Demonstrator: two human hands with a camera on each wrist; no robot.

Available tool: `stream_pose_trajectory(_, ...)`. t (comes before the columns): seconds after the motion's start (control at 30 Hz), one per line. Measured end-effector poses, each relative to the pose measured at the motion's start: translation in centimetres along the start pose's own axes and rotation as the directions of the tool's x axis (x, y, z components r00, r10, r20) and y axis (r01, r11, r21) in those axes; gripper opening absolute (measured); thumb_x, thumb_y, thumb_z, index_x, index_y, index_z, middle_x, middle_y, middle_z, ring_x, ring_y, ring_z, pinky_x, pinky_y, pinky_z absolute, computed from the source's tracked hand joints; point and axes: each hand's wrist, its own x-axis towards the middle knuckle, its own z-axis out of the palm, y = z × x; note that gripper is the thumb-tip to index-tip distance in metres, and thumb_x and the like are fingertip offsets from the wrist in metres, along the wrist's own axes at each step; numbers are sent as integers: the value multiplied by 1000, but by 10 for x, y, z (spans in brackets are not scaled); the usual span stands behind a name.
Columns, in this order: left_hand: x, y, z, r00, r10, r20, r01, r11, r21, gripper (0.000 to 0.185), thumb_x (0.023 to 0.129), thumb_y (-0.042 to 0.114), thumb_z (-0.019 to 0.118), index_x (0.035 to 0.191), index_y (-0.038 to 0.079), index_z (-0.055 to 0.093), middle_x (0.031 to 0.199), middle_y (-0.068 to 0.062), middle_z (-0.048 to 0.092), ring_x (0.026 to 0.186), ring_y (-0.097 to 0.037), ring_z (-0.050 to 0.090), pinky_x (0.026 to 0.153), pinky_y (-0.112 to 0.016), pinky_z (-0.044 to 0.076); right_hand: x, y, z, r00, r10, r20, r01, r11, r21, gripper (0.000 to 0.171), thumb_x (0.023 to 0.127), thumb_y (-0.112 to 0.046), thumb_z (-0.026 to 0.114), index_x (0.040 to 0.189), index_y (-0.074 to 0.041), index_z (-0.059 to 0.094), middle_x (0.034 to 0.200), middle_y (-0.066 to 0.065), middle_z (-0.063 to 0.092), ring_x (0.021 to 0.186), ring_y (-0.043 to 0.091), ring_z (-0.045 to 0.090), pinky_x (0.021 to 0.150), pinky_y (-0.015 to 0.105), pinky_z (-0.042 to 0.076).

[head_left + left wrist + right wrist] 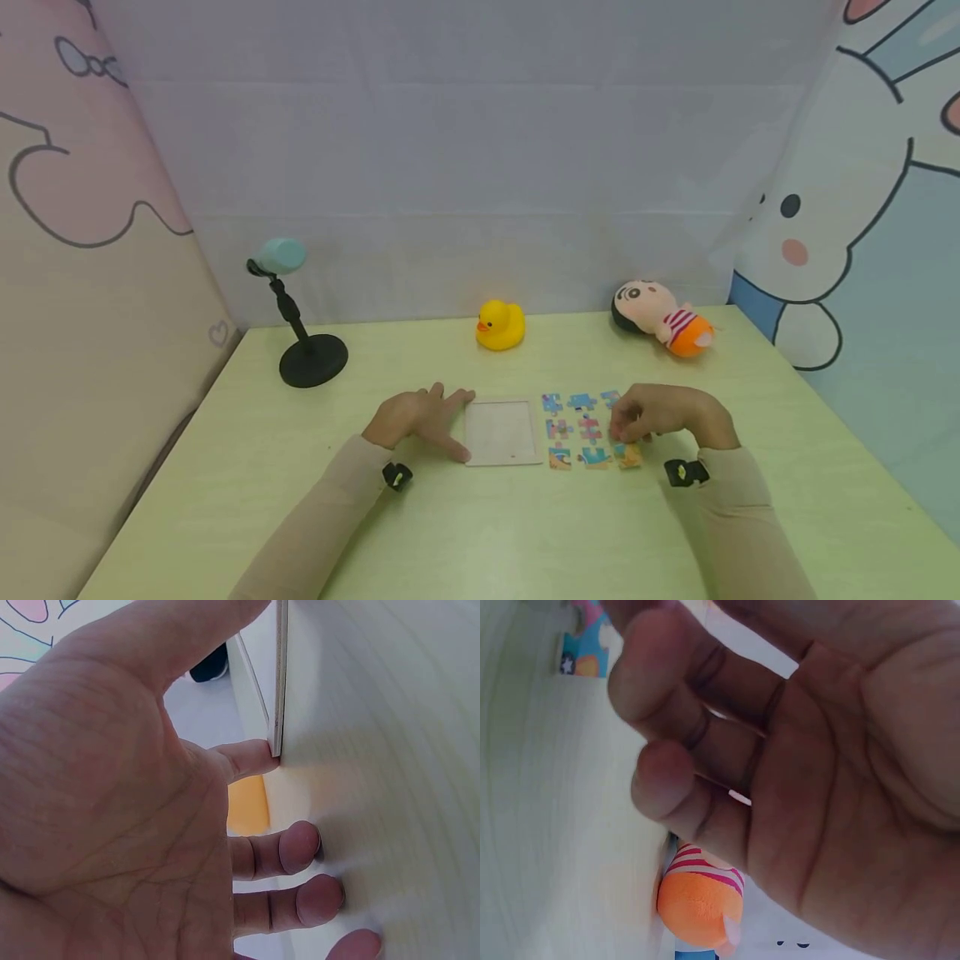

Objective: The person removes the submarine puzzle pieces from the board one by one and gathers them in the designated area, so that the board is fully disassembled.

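Observation:
A shallow, pale square puzzle tray (501, 432) lies flat on the table between the hands. My left hand (427, 421), fingers spread, touches the tray's left side with thumb and index finger; in the left wrist view its index finger (251, 759) meets the tray edge (279, 682). To the right of the tray, colourful jigsaw pieces (589, 429) are set out in rows. Over their right-hand column my right hand (663, 412) bends down, thumb and index finger pinching a jigsaw piece that they mostly hide. Another jigsaw piece (628, 456) lies just below those fingertips.
A yellow rubber duck (501, 325) sits behind the tray near the back edge. At the back right lies a plush doll (663, 318) with a striped top. A black stand (313, 360) with a mint-green head is at the back left. Cloth-like walls enclose the table.

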Motion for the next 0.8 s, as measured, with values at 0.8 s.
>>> stream_pose_trajectory(0.8,4,-40,25,983,179,-46,-185,967,-177,101,84,60,72,161,26,15,137,-21,46,119,-32,53,101,-56,41,20,1,10,968,-67,-242,25,985,-172,12,100,-10,60,103,-5,70,82,3,66,66,18,60,64,31,47)
